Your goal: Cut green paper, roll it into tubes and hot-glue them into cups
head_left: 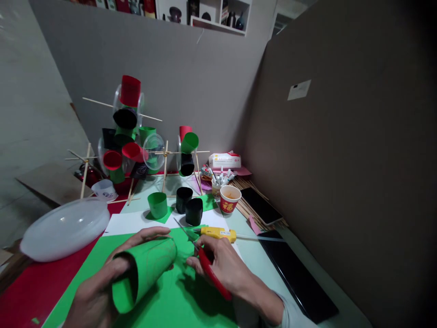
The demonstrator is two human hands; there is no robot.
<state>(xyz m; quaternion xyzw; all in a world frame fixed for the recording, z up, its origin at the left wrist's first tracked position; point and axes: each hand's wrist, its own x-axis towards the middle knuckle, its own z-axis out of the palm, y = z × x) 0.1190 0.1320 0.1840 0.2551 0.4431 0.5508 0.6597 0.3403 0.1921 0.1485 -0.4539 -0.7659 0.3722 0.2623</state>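
My left hand (102,291) is wrapped around a green paper cone (145,273) lying on its side, wide mouth toward me. In my right hand (225,264) are red-handled scissors (210,271), their blades pointing up and left just past the cone's narrow end. Both hands hover over a green paper sheet (177,305) on the table.
A yellow glue gun (218,233) lies just beyond my right hand. Green and black paper cups (184,200) stand behind it, with a red cup (229,199), a stick-and-cup structure (131,136), a clear plastic lid (64,228) at left, and dark phones (297,278) at right by the wall.
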